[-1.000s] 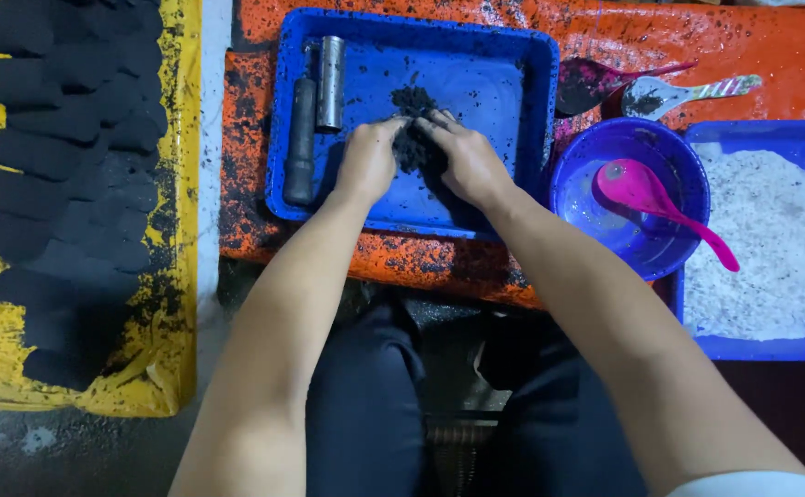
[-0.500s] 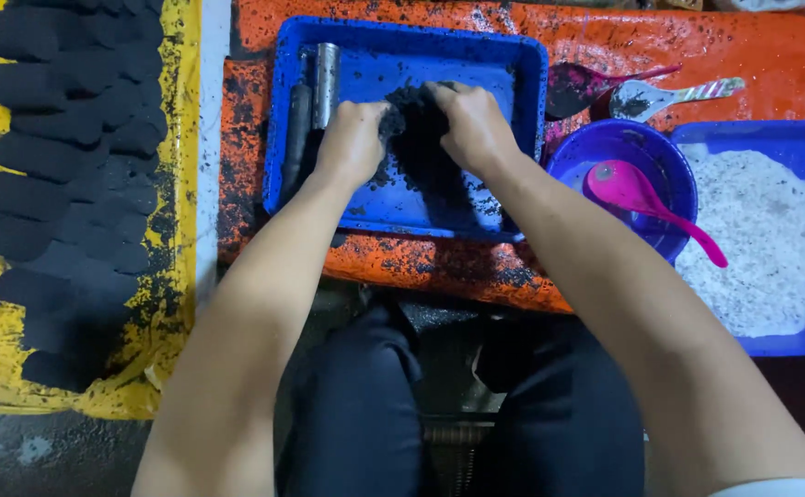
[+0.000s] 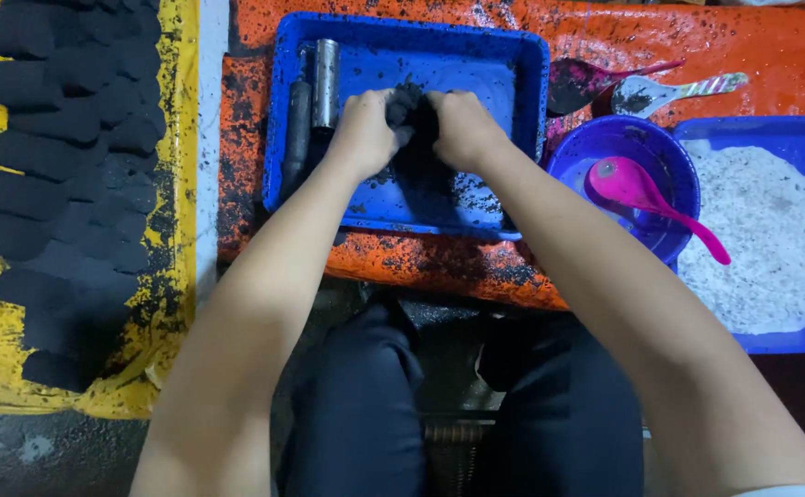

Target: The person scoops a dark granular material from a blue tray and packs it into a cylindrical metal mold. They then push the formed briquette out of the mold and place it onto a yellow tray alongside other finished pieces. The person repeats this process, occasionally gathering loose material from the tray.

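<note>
My left hand and my right hand press together around a clump of black powdery paste in the middle of a blue tray. Both hands cup the clump from either side, with the fingers curled on it. Black crumbs lie scattered on the tray floor near my right wrist. A metal tube and a dark rod lie side by side at the tray's left edge, just left of my left hand.
Rows of black pressed logs lie on a yellow sheet at left. A purple bowl with a pink spoon sits right of the tray, beside a blue tray of white powder. Two spoons rest on the orange cover.
Both hands moved from the tray's middle toward its far side and closed in, gathering the spread black paste into a tighter clump between them.
</note>
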